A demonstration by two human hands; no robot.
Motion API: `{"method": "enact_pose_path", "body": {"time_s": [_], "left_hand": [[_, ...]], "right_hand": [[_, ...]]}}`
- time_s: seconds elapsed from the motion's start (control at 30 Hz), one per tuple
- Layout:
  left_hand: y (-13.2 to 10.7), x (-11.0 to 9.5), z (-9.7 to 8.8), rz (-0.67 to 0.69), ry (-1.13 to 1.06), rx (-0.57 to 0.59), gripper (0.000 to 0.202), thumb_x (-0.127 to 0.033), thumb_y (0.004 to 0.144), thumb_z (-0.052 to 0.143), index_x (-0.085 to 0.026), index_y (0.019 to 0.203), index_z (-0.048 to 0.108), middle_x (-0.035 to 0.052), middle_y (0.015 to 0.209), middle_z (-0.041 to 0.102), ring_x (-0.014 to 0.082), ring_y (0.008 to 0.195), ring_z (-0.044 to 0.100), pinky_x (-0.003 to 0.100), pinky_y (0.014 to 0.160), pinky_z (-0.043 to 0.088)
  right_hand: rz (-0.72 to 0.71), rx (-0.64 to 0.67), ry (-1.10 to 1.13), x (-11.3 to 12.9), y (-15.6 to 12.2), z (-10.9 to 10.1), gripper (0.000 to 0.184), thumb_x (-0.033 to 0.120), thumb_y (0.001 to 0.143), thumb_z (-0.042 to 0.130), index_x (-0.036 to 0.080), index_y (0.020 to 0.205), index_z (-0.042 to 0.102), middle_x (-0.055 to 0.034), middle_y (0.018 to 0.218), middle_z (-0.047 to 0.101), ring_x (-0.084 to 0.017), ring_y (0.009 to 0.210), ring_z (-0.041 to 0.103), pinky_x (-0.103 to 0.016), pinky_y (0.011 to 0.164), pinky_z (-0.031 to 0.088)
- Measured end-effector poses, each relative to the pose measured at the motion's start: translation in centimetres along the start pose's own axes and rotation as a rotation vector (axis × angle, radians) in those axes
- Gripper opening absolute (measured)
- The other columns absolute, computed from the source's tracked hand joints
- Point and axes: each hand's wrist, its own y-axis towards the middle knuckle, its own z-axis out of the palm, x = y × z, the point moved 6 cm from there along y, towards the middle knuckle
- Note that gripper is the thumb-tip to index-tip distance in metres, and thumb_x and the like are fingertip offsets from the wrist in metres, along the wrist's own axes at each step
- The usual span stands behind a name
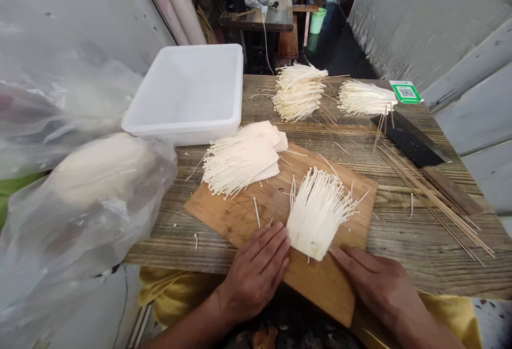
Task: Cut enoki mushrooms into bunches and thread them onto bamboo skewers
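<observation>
On the near cutting board (pixel 240 215) a fanned enoki bundle (pixel 318 213) lies between the left hand (pixel 256 271) and right hand (pixel 376 279), each grip spread flat, fingertips touching its cut base.

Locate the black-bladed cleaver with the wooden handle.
In the head view, the black-bladed cleaver lies on the right side of the weathered wooden table, just below the green QR-code card and beside the thin bamboo skewers.
</observation>
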Motion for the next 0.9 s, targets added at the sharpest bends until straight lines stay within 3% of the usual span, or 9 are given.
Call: {"method": "enact_pose_path", "body": {"time_s": [0.2, 0.37, 0.47, 0.6, 0.7, 0.9], "left_hand": [[0.4, -0.4, 0.2, -0.032, 0.081, 0.110, 0.049, -0.021, 0.088, 0.054, -0.001, 0.132, 0.046, 0.0200, 0.135, 0.052, 0.0299, 0.136, 0.035, 0.045, 0.109, 0.038], [0.6, -0.8, 0.7, -0.059, 0.176, 0.147, 0.059, -0.041, 0.090, 0.048, -0.003, 0.136, 0.043, 0.0153, 0.143, 0.045, 0.0272, 0.139, 0.031, 0.042, 0.118, 0.014], [0.4, -0.8, 0.9, -0.071, 0.181, 0.122, 0.058, -0.042, 0.091, 0.047, -0.005, 0.136, 0.045, 0.0121, 0.142, 0.047, 0.0251, 0.138, 0.032, 0.043, 0.118, 0.006], [0.3, -0.8, 0.8, -0.057, 0.191, 0.122, 0.059, -0.044, 0.090, 0.047, -0.006, 0.136, 0.045, 0.0111, 0.142, 0.046, 0.0236, 0.139, 0.031, 0.044, 0.118, 0.004], [0.3, -0.9, 0.8, -0.038, 0.223, 0.124, 0.056, -0.042, 0.091, 0.046, -0.007, 0.135, 0.046, 0.0098, 0.142, 0.046, 0.0220, 0.141, 0.026, 0.046, 0.118, 0.000], [0.4, -0.8, 0.8, -0.022, 0.248, 0.123, 0.054, -0.042, 0.092, 0.044, -0.009, 0.134, 0.047, 0.0075, 0.141, 0.047, 0.0205, 0.144, 0.017, 0.050, 0.116, -0.008]], "right_hand": [[-0.026, 0.069, -0.025, 0.1, -0.2, 0.6, 0.042, 0.009, 0.093, 0.029, 0.015, 0.127, 0.052, -0.0075, 0.090, 0.067, -0.013, 0.064, 0.063, -0.024, 0.053, 0.051], [-0.070, 0.006, -0.074, 0.6, 0.3, 0.0, 0.037, 0.008, 0.093, 0.030, 0.011, 0.120, 0.056, -0.0082, 0.087, 0.068, -0.012, 0.060, 0.063, -0.022, 0.049, 0.051], [-0.078, -0.056, -0.145, 0.4, -0.1, -0.5, 0.034, 0.008, 0.092, 0.036, 0.009, 0.120, 0.056, -0.0104, 0.092, 0.069, -0.014, 0.064, 0.065, -0.024, 0.053, 0.053], [-0.122, 0.026, -0.169, -0.1, -1.1, -0.5, 0.040, 0.006, 0.092, 0.033, 0.013, 0.125, 0.056, -0.0096, 0.099, 0.069, -0.016, 0.075, 0.067, -0.026, 0.063, 0.056], [-0.160, 0.076, -0.158, -0.2, -1.5, -0.5, 0.043, 0.005, 0.090, 0.035, 0.012, 0.128, 0.054, -0.0099, 0.096, 0.070, -0.017, 0.073, 0.067, -0.027, 0.062, 0.056], [-0.162, 0.043, -0.124, -0.3, -1.2, -0.3, 0.043, 0.004, 0.088, 0.034, 0.009, 0.124, 0.057, -0.0099, 0.089, 0.069, -0.019, 0.066, 0.066, -0.030, 0.056, 0.054]]}}
